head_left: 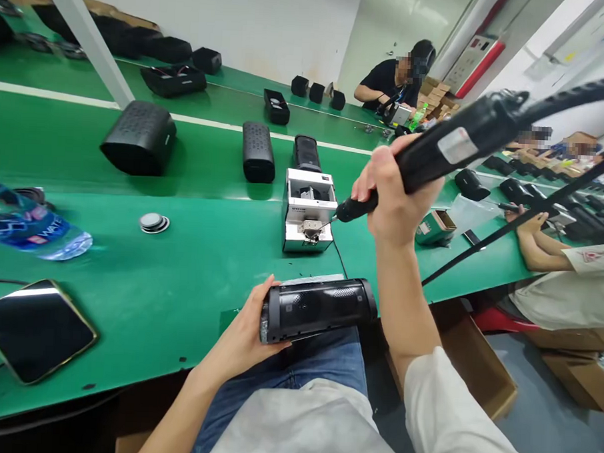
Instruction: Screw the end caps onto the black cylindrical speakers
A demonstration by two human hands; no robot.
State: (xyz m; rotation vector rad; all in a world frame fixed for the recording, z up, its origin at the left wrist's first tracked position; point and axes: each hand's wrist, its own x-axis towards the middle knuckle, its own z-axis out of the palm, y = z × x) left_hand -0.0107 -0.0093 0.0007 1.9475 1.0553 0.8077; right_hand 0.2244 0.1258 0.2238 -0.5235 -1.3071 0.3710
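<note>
My left hand (pixel 250 324) grips the left end of a black speaker housing (pixel 321 307), which lies on its side along the front edge of the green table. Wrapped round a black electric screwdriver (pixel 435 152) is my right hand (pixel 401 191), raised above the table. The screwdriver slants down to the left, its bit tip at the front of a white screw feeder (pixel 310 210). Whether a screw sits on the bit is too small to tell. Behind the feeder lies another black speaker (pixel 306 153).
A phone (pixel 37 332), a water bottle (pixel 32 225) and a round silver disc (pixel 154 223) are on the left. More black speakers (pixel 140 138) stand farther back. A thick black cable (pixel 578 95) runs off right. A co-worker's arms (pixel 539 240) are at the right, near a small green box (pixel 436 227).
</note>
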